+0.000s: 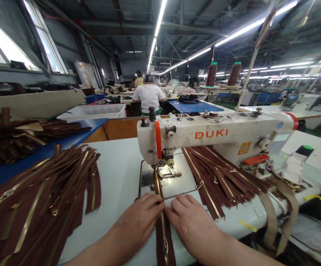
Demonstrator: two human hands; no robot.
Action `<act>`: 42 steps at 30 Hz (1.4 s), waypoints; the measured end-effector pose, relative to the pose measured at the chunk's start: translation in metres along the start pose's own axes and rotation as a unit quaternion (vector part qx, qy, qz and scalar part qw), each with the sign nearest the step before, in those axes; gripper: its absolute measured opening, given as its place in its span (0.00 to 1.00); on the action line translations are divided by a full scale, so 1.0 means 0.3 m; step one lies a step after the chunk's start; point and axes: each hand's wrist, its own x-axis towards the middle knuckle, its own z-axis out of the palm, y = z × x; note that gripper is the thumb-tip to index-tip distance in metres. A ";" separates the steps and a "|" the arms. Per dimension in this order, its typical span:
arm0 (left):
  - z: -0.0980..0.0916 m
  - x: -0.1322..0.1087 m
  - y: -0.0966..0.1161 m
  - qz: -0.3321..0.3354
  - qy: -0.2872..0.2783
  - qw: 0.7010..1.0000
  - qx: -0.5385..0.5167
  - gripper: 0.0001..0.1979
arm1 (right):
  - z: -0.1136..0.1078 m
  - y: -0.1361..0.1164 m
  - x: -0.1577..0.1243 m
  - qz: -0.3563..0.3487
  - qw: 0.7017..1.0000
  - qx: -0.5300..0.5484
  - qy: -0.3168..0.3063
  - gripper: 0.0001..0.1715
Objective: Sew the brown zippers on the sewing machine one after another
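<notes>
A brown zipper (pixel 164 236) with gold teeth runs from the front edge of the table up under the presser foot of a white sewing machine (pixel 182 133). Its gold slider lies on the part closest to me. My left hand (pixel 142 214) pinches the zipper's left edge just in front of the metal needle plate (pixel 184 181). From the other side, my right hand (pixel 188 218) has its curled fingers on the zipper's right edge. The fingertips of both hands nearly meet over the tape. A small lamp lights the needle area.
Brown zippers (pixel 46 199) lie piled on the left, with another bunch (pixel 224 177) under the machine arm. A further heap (pixel 16 136) rests on a blue surface. Beige straps (pixel 284 207) hang at right. Thread cones (pixel 211 75) stand behind. A person in a white shirt (pixel 149 96) sits ahead.
</notes>
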 end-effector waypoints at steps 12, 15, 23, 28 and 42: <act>-0.004 0.000 0.011 -0.010 0.013 1.000 -0.014 0.15 | -0.026 0.032 -0.003 0.011 0.994 0.105 -0.016 0.10; -0.008 0.002 0.014 -0.017 0.003 1.000 -0.017 0.13 | -0.019 0.029 0.004 0.002 0.997 0.079 -0.018 0.08; -0.013 0.001 0.016 -0.012 0.005 1.000 -0.013 0.15 | -0.018 0.032 -0.008 -0.033 0.998 0.038 -0.029 0.07; -0.013 -0.009 0.019 -0.013 -0.008 1.000 -0.005 0.16 | -0.016 0.030 -0.011 -0.025 0.998 0.050 -0.036 0.08; -0.011 0.015 -0.014 -0.003 -0.030 0.998 0.061 0.13 | -0.022 0.058 0.040 -0.050 0.998 0.004 -0.023 0.07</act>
